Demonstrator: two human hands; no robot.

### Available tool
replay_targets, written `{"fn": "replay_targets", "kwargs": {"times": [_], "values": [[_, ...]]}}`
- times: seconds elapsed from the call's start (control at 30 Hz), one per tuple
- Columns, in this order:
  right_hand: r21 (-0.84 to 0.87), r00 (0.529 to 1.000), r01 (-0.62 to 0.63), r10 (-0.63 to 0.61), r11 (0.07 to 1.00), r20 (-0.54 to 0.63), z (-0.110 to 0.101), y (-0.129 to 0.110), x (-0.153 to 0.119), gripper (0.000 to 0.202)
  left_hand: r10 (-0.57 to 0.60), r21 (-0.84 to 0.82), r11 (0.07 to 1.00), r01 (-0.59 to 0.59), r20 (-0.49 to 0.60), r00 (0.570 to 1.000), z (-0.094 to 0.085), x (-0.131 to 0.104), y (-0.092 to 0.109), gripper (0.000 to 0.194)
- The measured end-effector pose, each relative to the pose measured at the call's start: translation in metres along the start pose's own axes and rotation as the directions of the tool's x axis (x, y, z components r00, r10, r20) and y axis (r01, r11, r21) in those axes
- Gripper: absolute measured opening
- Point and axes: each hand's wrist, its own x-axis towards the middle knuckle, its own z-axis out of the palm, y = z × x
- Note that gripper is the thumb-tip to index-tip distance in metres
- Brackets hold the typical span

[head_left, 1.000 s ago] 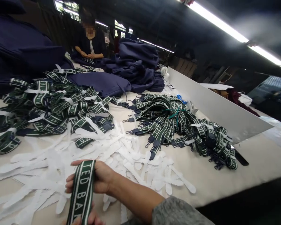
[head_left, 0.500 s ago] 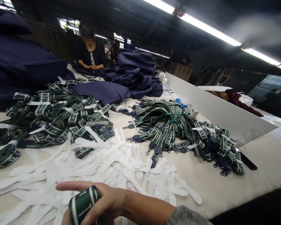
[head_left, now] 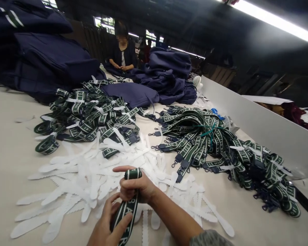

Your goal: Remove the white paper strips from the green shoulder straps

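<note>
My right hand (head_left: 135, 187) is closed around the folded top of a green strap with white stripes and lettering (head_left: 128, 208). My left hand (head_left: 108, 225) pinches the same strap lower down, near the bottom edge of the view. Both hands hover over a spread of white serrated plastic ties (head_left: 92, 181) on the beige table (head_left: 12, 143). A pile of tied green strap bundles (head_left: 89, 112) lies behind the ties. A loose heap of green straps with dark clips (head_left: 202, 136) lies to the right.
Dark navy bags (head_left: 48, 61) are stacked at the back left and middle. A person (head_left: 122, 54) sits at the far end, hands on the table. A white board (head_left: 259, 126) stands along the right side, with more strap bundles (head_left: 269, 171) before it.
The view has shifted right and down. My right hand has moved up and forward with the strap's folded end, and my left hand has come into view gripping the strap below.
</note>
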Motion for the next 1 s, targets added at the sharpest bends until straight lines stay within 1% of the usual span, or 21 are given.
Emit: {"fn": "replay_targets", "kwargs": {"times": [0.03, 0.1, 0.17, 0.23, 0.3, 0.37, 0.4, 0.43, 0.47, 0.5, 0.53, 0.57, 0.6, 0.63, 0.67, 0.7, 0.77, 0.8, 0.87, 0.93, 1.0], "values": [[-0.028, 0.998, 0.024, -0.025, 0.999, -0.049, -0.001, 0.003, 0.002, 0.049, 0.043, 0.064, 0.997, -0.04, -0.037, 0.998, -0.002, 0.0, 0.001, 0.057], [-0.095, 0.983, 0.085, -0.1, 0.992, -0.154, 0.001, 0.01, 0.007, 0.045, 0.079, 0.142, 0.987, -0.072, -0.042, 0.996, -0.003, 0.001, 0.001, 0.047], [-0.112, 0.951, 0.16, -0.183, 0.981, -0.249, 0.004, 0.016, 0.014, 0.042, 0.076, 0.109, 0.991, -0.072, -0.03, 0.997, -0.004, 0.003, 0.001, 0.041], [-0.031, 0.923, 0.216, -0.214, 0.976, -0.319, 0.006, 0.02, 0.023, 0.038, 0.03, -0.054, 0.998, -0.03, -0.001, 1.0, -0.003, 0.006, 0.004, 0.043], [0.089, 0.914, 0.236, -0.189, 0.968, -0.359, 0.005, 0.024, 0.035, 0.034, -0.071, -0.297, 0.951, 0.086, 0.06, 0.996, -0.004, 0.01, 0.007, 0.048], [0.147, 0.925, 0.202, -0.14, 0.968, -0.352, 0.001, 0.025, 0.049, 0.034, -0.188, -0.477, 0.853, 0.211, 0.095, 0.978, -0.009, 0.015, 0.007, 0.053], [0.145, 0.94, 0.157, -0.103, 0.977, -0.325, -0.002, 0.024, 0.057, 0.035, -0.23, -0.516, 0.823, 0.238, 0.081, 0.97, -0.014, 0.018, 0.006, 0.055], [0.112, 0.958, 0.095, -0.06, 0.989, -0.28, -0.006, 0.022, 0.065, 0.037, -0.257, -0.518, 0.82, 0.242, 0.045, 0.965, -0.02, 0.022, 0.003, 0.059], [0.03, 0.97, 0.033, -0.025, 0.999, -0.242, -0.011, 0.017, 0.075, 0.039, -0.272, -0.49, 0.839, 0.238, 0.002, 0.962, -0.029, 0.026, -0.001, 0.063], [-0.132, 0.97, -0.018, -0.015, 0.991, -0.244, -0.017, 0.01, 0.085, 0.043, -0.279, -0.445, 0.864, 0.234, -0.037, 0.96, -0.038, 0.029, -0.006, 0.068], [-0.344, 0.957, -0.058, -0.046, 0.937, -0.287, -0.024, 0.001, 0.097, 0.048, -0.279, -0.398, 0.888, 0.229, -0.072, 0.958, -0.049, 0.033, -0.01, 0.072], [-0.554, 0.928, -0.096, -0.127, 0.827, -0.351, -0.032, -0.009, 0.109, 0.05, -0.276, -0.357, 0.907, 0.224, -0.101, 0.956, -0.059, 0.036, -0.014, 0.074], [-0.715, 0.881, -0.143, -0.241, 0.684, -0.407, -0.041, -0.019, 0.122, 0.047, -0.27, -0.329, 0.919, 0.216, -0.128, 0.954, -0.069, 0.038, -0.016, 0.075], [-0.812, 0.826, -0.2, -0.352, 0.549, -0.441, -0.05, -0.027, 0.135, 0.04, -0.265, -0.313, 0.927, 0.208, -0.151, 0.952, -0.078, 0.04, -0.018, 0.074], [-0.854, 0.776, -0.257, -0.43, 0.452, -0.461, -0.059, -0.034, 0.147, 0.031, -0.258, -0.306, 0.931, 0.198, -0.171, 0.951, -0.085, 0.042, -0.017, 0.073], [-0.866, 0.747, -0.299, -0.465, 0.402, -0.474, -0.068, -0.039, 0.158, 0.024, -0.253, -0.303, 0.934, 0.189, -0.188, 0.949, -0.091, 0.044, -0.016, 0.072], [-0.867, 0.728, -0.349, -0.48, 0.357, -0.49, -0.08, -0.042, 0.174, 0.016, -0.235, -0.309, 0.936, 0.167, -0.199, 0.951, -0.097, 0.046, -0.01, 0.07], [-0.868, 0.723, -0.365, -0.485, 0.337, -0.492, -0.083, -0.04, 0.178, 0.015, -0.217, -0.312, 0.938, 0.149, -0.196, 0.956, -0.099, 0.048, -0.007, 0.068], [-0.875, 0.725, -0.362, -0.493, 0.322, -0.482, -0.083, -0.036, 0.178, 0.016, -0.168, -0.292, 0.95, 0.108, -0.188, 0.968, -0.101, 0.051, -0.001, 0.064], [-0.887, 0.754, -0.312, -0.48, 0.339, -0.449, -0.075, -0.029, 0.169, 0.012, -0.114, -0.244, 0.967, 0.068, -0.18, 0.977, -0.103, 0.056, 0.003, 0.062], [-0.889, 0.821, -0.229, -0.413, 0.396, -0.395, -0.059, -0.022, 0.154, 0.011, -0.061, -0.183, 0.983, 0.03, -0.168, 0.984, -0.104, 0.059, 0.006, 0.062]]}}
